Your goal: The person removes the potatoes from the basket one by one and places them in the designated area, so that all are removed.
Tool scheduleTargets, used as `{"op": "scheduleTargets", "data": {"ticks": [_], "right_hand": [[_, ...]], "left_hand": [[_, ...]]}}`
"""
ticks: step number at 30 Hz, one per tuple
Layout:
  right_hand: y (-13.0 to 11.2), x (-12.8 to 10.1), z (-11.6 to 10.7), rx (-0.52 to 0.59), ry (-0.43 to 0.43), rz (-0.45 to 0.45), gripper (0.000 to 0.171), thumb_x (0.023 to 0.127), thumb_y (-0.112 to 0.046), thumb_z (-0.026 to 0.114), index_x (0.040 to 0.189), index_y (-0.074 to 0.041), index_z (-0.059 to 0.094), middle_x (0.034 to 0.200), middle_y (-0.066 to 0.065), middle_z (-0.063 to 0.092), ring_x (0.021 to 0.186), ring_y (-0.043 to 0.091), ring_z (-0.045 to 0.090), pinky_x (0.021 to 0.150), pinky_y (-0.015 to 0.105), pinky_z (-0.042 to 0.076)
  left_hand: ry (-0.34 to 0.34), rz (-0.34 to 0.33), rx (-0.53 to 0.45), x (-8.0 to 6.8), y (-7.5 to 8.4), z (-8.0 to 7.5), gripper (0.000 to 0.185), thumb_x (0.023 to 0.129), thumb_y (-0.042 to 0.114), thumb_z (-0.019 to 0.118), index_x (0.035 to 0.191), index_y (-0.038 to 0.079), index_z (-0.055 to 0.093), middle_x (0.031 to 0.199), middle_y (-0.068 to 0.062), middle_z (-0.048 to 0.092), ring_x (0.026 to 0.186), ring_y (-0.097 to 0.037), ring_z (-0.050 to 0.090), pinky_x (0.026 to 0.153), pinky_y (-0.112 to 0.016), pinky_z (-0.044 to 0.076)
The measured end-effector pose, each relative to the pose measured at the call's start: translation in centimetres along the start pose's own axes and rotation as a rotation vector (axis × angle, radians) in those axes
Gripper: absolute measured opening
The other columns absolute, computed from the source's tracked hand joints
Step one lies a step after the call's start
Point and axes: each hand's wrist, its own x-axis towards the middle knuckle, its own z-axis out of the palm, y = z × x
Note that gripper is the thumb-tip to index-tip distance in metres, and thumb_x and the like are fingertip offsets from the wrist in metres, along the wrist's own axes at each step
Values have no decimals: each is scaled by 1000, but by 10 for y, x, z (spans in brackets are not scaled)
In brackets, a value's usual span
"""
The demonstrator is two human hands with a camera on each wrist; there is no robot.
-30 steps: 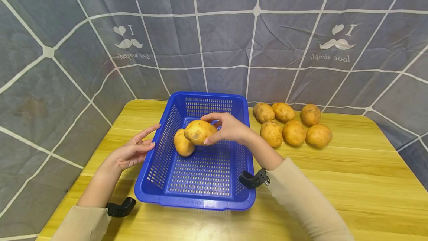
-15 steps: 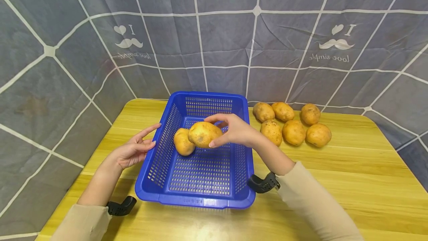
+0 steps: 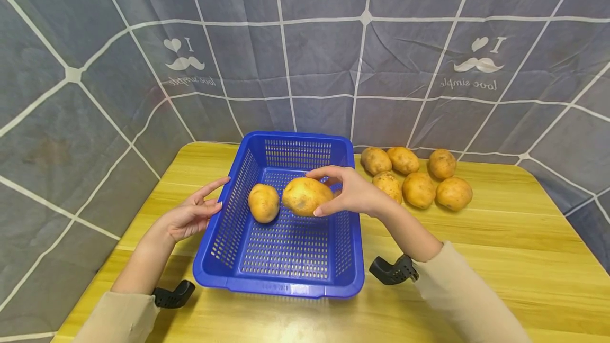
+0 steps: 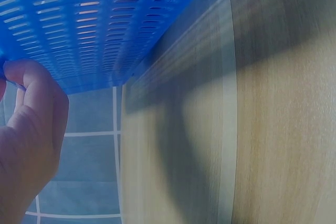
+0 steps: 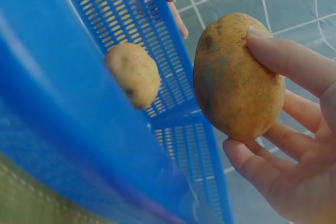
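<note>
Potato shifted right, right hand gripping.

A grey cloth backdrop hangs around the far and side edges, crossed by white lines into large panes. Moustache prints with the words "love simple" repeat on it. Below stands a yellow wooden table with rounded corners. Light seems to fall from above, leaving soft shadows on the wood.
</note>
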Motion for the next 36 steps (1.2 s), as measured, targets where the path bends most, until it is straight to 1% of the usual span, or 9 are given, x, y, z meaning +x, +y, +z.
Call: {"op": "scheduleTargets", "data": {"ticks": [7,13,17,20,24,27,31,36], "right_hand": [[3,-13,-7,-3,17,9,65,66,-12,84,126,-12,57,122,4,55,100,24,54,74,36,55],[6,-24,-12,-17,39,39,65,66,-13,84,126,-12,57,121,5,54,100,25,54,74,37,54],[8,-30,-16,-15,46,53,65,67,-14,84,126,-13,57,119,7,54,98,25,53,73,35,55],[10,-35,-19,-14,53,67,65,67,-14,84,126,-13,56,118,8,54,94,25,56,72,34,55],[13,-41,-24,-23,69,88,66,67,-15,84,127,-14,56,121,7,54,97,26,56,72,34,55],[17,-45,-28,-30,87,76,66,66,-13,84,126,-12,57,122,7,55,103,27,51,72,33,55],[21,-51,-32,-32,106,50,65,66,-11,84,125,-10,57,120,8,56,102,28,51,75,32,54],[23,-59,-38,-46,125,59,65,66,-13,85,125,-12,57,121,6,56,103,27,51,79,34,54]], "left_hand": [[-5,-3,-3,0,0,-1,53,97,-10,32,134,24,49,118,-15,56,105,-26,60,87,-37,51],[4,-14,-20,1,0,-2,55,96,-12,30,134,24,49,118,-15,57,105,-27,60,87,-37,51],[0,-10,-19,0,0,-1,54,96,-11,31,134,23,48,118,-15,56,105,-26,60,87,-37,51],[-1,-6,-16,0,0,-1,53,96,-11,33,134,23,48,118,-15,56,105,-26,60,87,-37,51],[5,-7,-13,0,0,-2,53,96,-11,32,134,24,48,118,-15,56,105,-26,60,87,-36,51],[7,-6,-6,0,0,-2,53,96,-10,32,134,24,47,118,-15,56,105,-26,60,86,-36,51],[1,-6,1,-1,0,-1,53,96,-11,32,134,24,47,118,-15,56,104,-26,60,86,-36,51],[3,-6,1,-1,0,-1,53,96,-10,33,134,24,47,118,-15,56,105,-26,60,87,-36,51]]}}
